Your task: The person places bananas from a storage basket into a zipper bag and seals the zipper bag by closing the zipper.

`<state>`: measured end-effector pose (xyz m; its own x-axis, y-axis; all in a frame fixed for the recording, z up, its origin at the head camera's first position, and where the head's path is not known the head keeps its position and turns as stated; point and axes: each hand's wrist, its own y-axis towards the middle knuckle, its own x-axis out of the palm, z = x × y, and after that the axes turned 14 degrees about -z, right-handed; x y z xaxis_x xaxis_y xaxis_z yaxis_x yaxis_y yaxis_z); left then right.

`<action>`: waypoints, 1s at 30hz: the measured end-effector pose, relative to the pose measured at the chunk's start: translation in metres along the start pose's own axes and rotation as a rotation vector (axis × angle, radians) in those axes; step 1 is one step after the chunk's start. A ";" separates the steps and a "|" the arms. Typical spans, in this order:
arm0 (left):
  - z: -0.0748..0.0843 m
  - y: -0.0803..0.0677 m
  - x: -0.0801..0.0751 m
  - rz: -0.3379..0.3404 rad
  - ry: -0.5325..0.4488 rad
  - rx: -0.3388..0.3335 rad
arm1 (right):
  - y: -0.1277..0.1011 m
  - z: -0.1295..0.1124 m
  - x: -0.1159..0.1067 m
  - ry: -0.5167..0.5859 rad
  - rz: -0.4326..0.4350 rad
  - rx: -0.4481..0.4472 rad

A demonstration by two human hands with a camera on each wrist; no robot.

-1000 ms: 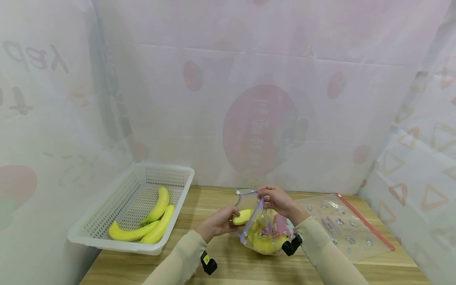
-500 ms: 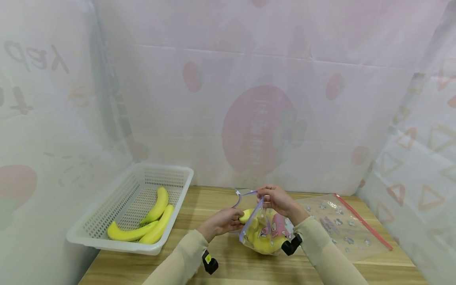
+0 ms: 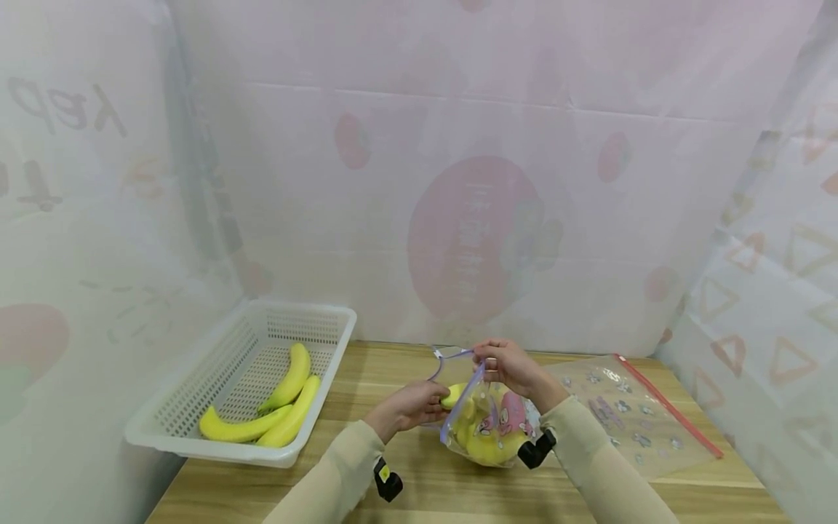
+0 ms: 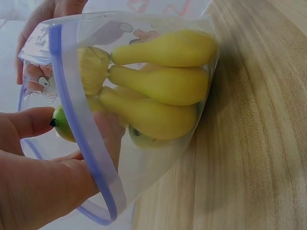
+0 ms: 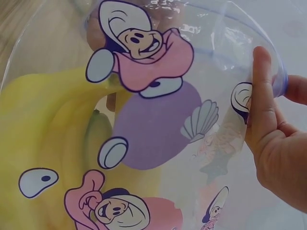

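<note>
A clear zip bag point(image 3: 513, 416) with a purple zip edge and pink cartoon print stands on the table, its mouth facing left. Inside lies a bunch of yellow bananas point(image 4: 163, 86), pressed against the plastic. My right hand point(image 3: 509, 365) pinches the upper edge of the mouth between thumb and fingers; the right wrist view shows the thumb on the far side of the rim. My left hand point(image 3: 411, 405) reaches into the mouth, holding a banana point(image 3: 453, 395) by its green-tipped end point(image 4: 62, 123). The rest of that banana is mostly hidden behind the fingers and zip strip.
At the left a white perforated basket point(image 3: 343, 342) holds three bananas point(image 3: 294, 415). A flat clear zip bag point(image 3: 631, 415) with a red zip lies at the right, partly beneath the right forearm. Printed sheets point(image 3: 366, 218) hang behind and at both sides of the wooden table point(image 3: 439, 495).
My left hand has moved slightly right, carrying the banana deeper into the bag's mouth; over the last half second it has barely moved. My right hand keeps its place on the edge.
</note>
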<state>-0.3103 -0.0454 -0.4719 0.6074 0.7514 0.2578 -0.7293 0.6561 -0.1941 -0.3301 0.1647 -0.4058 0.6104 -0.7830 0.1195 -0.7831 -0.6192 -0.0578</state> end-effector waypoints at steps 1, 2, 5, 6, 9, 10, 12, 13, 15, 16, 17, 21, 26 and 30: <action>0.000 0.000 0.001 -0.005 0.005 0.002 | 0.000 0.000 0.000 -0.001 0.003 0.000; 0.001 0.000 0.001 -0.010 0.012 0.004 | 0.000 0.000 0.000 -0.003 0.005 -0.001; 0.002 0.000 0.002 -0.018 0.040 0.008 | 0.000 0.000 0.000 -0.003 0.009 -0.005; 0.002 0.000 0.003 -0.019 0.052 0.009 | 0.000 0.000 0.001 -0.002 0.010 -0.008; 0.002 0.000 0.003 -0.008 0.085 0.007 | 0.000 0.000 0.001 -0.002 0.012 -0.014; 0.002 0.000 0.003 0.000 0.100 0.004 | 0.000 0.000 0.001 -0.002 0.013 -0.017; 0.002 0.000 0.004 0.012 0.126 0.001 | 0.000 0.000 0.001 -0.001 0.017 -0.023; 0.002 0.000 0.003 0.019 0.137 -0.001 | 0.001 0.001 0.000 -0.002 0.018 -0.025; 0.002 0.000 0.004 0.029 0.157 -0.003 | 0.001 0.001 -0.001 -0.002 0.023 -0.029; 0.002 0.000 0.003 0.031 0.163 -0.003 | 0.001 0.002 -0.001 0.001 0.025 -0.031; 0.002 0.000 0.003 0.033 0.161 -0.004 | 0.002 0.002 -0.002 0.003 0.027 -0.033; 0.003 0.000 0.001 0.053 0.176 0.006 | 0.002 0.001 -0.003 0.023 0.036 -0.043; 0.002 0.000 -0.002 0.078 0.257 0.052 | 0.002 0.000 -0.003 0.036 0.032 -0.056; 0.002 -0.001 -0.003 0.084 0.286 0.069 | 0.001 -0.001 -0.001 0.047 0.038 -0.063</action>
<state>-0.3120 -0.0481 -0.4708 0.6009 0.7985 -0.0355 -0.7945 0.5918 -0.1362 -0.3322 0.1651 -0.4052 0.5747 -0.8016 0.1646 -0.8126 -0.5828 -0.0010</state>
